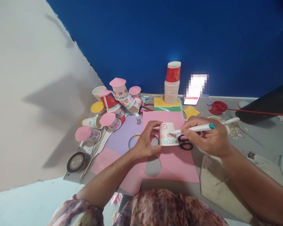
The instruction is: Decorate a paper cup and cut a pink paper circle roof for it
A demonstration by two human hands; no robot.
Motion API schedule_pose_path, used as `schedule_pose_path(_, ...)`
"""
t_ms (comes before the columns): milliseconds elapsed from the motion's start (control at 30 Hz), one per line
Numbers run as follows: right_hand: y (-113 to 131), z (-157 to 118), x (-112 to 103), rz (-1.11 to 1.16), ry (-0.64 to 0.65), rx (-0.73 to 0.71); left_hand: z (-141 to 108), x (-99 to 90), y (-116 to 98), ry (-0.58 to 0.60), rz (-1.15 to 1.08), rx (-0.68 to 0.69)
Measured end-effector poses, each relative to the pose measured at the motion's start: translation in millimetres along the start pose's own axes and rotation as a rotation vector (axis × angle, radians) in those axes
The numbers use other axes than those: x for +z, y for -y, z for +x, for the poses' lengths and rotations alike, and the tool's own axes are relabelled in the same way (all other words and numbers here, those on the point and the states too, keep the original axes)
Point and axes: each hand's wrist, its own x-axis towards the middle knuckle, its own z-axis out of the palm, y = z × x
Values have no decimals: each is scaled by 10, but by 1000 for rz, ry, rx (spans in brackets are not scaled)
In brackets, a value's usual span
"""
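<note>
"Left grip (147, 142) spans the upside-down paper cup (166, 126), opened about as wide as the cup's height, while the right grip (208, 138) pinches a green-ended white marker (198, 128) against its side. What could go wrong?"

"Smudging, I'd say. If that ink is wet, a left fingertip slipping inward could drag it."

"And the cup itself, there between the two grips, over the pink paper (176, 166)?"

"Press too hard and its thin wall might dent or turn, sending the line astray."

"Those scissors (186, 149) just below the right fingers?"

"A dropping hand could catch the handles."
</note>
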Motion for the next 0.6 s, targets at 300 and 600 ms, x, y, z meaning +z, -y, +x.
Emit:
schedule_pose_path(300, 0, -17, -23, 2, -53, 54, -8, 1, 15, -1, -11, 6)
schedule_pose_path(600, -11, -5, -46, -35, -19, 43, -14, 2, 31, -3, -9, 6)
